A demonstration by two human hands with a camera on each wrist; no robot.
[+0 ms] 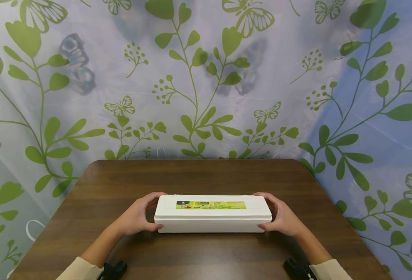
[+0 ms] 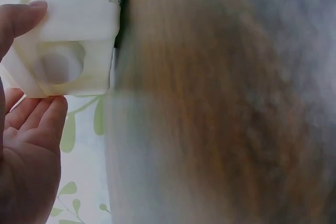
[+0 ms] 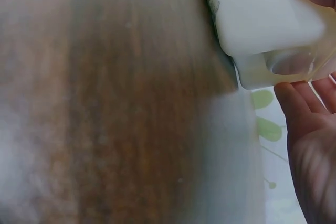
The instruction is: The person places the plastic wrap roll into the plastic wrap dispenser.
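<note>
- The long white box (image 1: 213, 214) lies flat across the near middle of the brown wooden surface (image 1: 206, 175), its long side facing the person and a yellow-green label (image 1: 211, 205) running along its lid.
- The left hand (image 1: 137, 216) cups the box's left end: fingers curl over the far top edge and the thumb presses the near lower corner, so its grip is grasping the box.
- The right hand (image 1: 283, 217) mirrors it at the right end, fingers round the far edge, thumb low at the front, likewise grasping the box.
- To handle the box well from here, I judge that both ends should be held with even pressure and kept level (a long, light case twists easily if one hand leads), with the thumbs staying low so the lid is not pried up by accident.
- The head view alone shows the whole box, the label, both beige sleeves (image 1: 78, 272) and the leaf-and-butterfly curtain (image 1: 206, 77) behind the surface.
- The left wrist view shows what the head view hides: the box's end face (image 2: 63, 64) carries a round recess, and the left fingers (image 2: 37, 121) lie beneath that end while the thumb sits on top.
- The right wrist view shows the opposite end (image 3: 283, 69), paler and slightly translucent, with the right fingers (image 3: 296, 114) just below it; the surface there is blurred.
</note>
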